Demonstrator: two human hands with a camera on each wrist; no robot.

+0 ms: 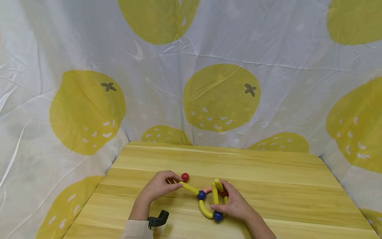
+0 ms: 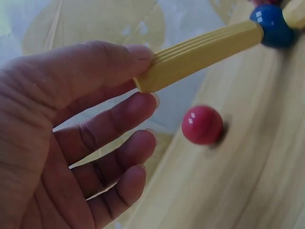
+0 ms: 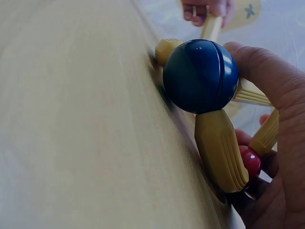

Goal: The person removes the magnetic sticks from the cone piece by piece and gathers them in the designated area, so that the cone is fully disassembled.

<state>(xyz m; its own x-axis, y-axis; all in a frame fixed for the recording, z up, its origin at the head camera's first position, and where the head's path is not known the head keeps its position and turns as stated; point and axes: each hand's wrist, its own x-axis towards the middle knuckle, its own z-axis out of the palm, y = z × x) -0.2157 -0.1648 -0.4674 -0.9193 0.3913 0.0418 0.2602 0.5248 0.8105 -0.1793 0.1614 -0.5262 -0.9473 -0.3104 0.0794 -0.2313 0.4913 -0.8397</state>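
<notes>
My left hand (image 1: 160,184) pinches the free end of a straight yellow rod (image 1: 189,188) between thumb and index finger; the other fingers are spread below. That rod's far end meets a blue ball (image 1: 201,195). A curved yellow rod (image 1: 205,210) links this ball to a nearer blue ball (image 1: 218,216). My right hand (image 1: 237,203) grips the built frame, thumb by the nearer blue ball and fingers around the far side, where a red ball (image 3: 250,161) is partly hidden. Upright yellow rods (image 1: 215,194) lean together at the top. A pink curved piece (image 1: 208,189) sits behind.
A loose red ball (image 1: 185,177) lies on the wooden table (image 1: 283,186), just beyond the left fingertips. A dark wrist strap piece (image 1: 159,219) sticks out from the left sleeve. Lemon-print cloth (image 1: 155,89) hangs behind and beside the table.
</notes>
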